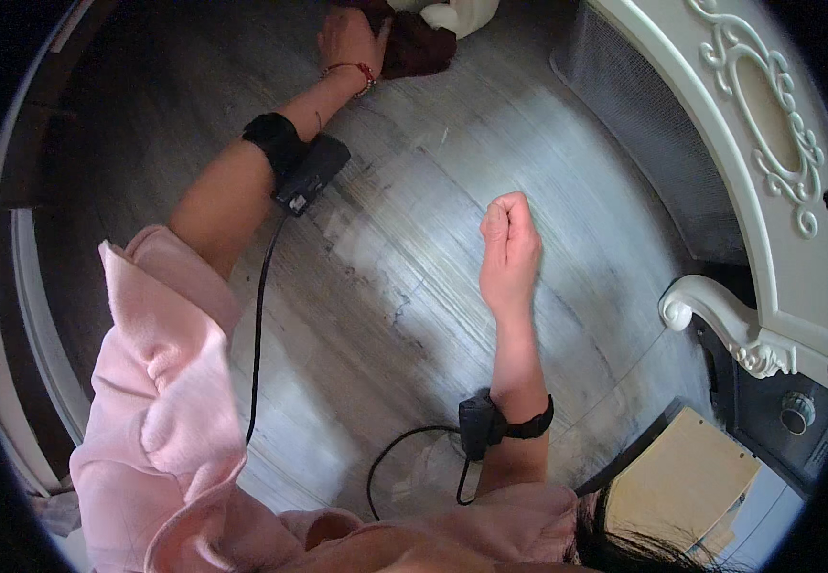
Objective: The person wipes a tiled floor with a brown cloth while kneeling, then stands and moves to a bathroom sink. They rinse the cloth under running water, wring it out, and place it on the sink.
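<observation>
Far ahead, at the top of the view, my left hand [351, 41] reaches low to a dark maroon cloth [419, 49]. Its thumb lies against the cloth, but I cannot tell whether the fingers grip it. White fabric [465, 16] shows just beyond the cloth, cut off by the frame. My right hand [513, 243] is closed in a fist over the grey wood-look floor [385, 286], and nothing shows in it.
On the right stands an ornate white furniture frame [743, 208] with a scroll foot [700, 297] and a dark mesh panel [636, 114]. A tan board [682, 476] lies lower right. Black cables [260, 322] run from black devices [313, 172] strapped to my forearms.
</observation>
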Available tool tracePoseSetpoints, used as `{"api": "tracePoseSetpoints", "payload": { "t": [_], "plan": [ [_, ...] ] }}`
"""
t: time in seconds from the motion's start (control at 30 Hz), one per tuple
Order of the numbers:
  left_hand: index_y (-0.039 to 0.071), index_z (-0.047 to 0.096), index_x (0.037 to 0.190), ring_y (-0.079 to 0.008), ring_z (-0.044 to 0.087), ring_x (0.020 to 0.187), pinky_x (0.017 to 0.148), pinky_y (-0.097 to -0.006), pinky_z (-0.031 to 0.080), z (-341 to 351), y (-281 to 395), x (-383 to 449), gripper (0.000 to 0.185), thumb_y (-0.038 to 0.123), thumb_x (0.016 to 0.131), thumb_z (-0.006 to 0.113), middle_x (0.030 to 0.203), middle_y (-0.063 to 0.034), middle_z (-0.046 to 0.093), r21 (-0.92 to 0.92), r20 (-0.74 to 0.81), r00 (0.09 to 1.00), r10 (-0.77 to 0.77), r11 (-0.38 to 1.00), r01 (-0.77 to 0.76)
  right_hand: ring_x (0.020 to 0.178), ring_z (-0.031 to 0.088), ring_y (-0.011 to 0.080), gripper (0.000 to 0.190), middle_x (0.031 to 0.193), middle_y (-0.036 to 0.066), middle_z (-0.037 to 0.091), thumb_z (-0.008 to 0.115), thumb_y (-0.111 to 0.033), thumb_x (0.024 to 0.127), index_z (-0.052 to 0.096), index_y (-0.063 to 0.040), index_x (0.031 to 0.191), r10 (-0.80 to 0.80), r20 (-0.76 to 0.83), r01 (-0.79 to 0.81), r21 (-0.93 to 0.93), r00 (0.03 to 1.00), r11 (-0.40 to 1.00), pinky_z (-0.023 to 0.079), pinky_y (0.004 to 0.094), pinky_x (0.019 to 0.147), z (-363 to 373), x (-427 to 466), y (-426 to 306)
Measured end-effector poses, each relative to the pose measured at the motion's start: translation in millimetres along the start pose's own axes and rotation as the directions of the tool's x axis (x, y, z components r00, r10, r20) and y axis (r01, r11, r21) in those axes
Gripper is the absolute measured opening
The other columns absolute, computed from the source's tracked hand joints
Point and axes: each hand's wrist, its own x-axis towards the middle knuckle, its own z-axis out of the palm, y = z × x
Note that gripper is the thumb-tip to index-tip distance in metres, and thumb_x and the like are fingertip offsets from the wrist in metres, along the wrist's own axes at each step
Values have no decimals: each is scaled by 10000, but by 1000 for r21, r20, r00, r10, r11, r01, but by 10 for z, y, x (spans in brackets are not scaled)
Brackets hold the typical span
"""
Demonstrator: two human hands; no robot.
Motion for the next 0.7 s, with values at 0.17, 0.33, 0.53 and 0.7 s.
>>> {"api": "tracePoseSetpoints", "payload": {
  "t": [0.17,0.33,0.53,0.7],
  "plan": [
    [-18,589,1113,-400,523,1123,989,-483,422,-238,-120,26,417,285,836,665,1151,-240,578,37,81,991,111,993,-114,529,471,234,144,630,97,471,492,-124,968,448,-46,854,0,-2,0,-32,1000,999,382,373,523,-4,14,-35],
    [-15,588,1141,-397,428,1221,1072,-459,355,-805,-454,-563,397,141,790,688,1302,-187,490,24,257,903,343,932,-361,547,488,241,140,644,105,487,488,-123,974,453,-44,864,-13,-8,12,-28,1000,1000,399,376,536,-30,16,-36],
    [12,601,1106,-356,419,1198,1059,-444,352,-1746,-789,-1846,427,11,694,713,1300,-127,464,-23,334,845,418,900,-436,602,560,321,137,695,143,545,491,-131,978,466,-43,877,-88,-23,84,-143,996,986,436,392,565,-9,-50,19],
    [33,575,1157,-347,428,1158,992,-464,356,-2503,-1258,-2925,586,-7,591,718,1279,-104,485,-210,467,792,393,919,-333,677,587,387,120,745,169,575,506,-133,971,483,-39,900,-54,-63,36,-259,997,965,447,448,602,69,-50,-4]
  ]
}}
